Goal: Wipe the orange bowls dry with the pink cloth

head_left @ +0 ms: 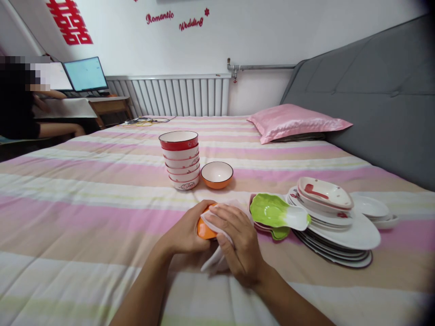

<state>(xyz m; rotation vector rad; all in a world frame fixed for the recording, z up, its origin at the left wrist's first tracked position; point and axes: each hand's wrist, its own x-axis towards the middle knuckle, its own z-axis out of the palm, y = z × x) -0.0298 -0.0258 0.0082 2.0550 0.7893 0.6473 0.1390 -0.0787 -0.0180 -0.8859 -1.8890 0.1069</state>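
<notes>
My left hand [186, 228] grips an orange bowl [205, 230] from its left side, the bowl tilted so that its outer wall shows. Against that wall my right hand [239, 242] presses a white cloth [215, 261], fingers closed over it; part of the cloth hangs below. The two hands hide most of the bowl. Just beyond them a second orange bowl [217, 174] with a white inside stands upright. To its left rises a stack of white and red patterned bowls [181, 165].
Right of my hands lie a green leaf-shaped dish [272, 210] and a pile of white plates [360, 231]. A striped bedspread [84, 226] lies under everything. Farther off are a pink pillow [295, 120], a grey headboard [374, 95] and, at the left, a seated person [16, 104] by monitors.
</notes>
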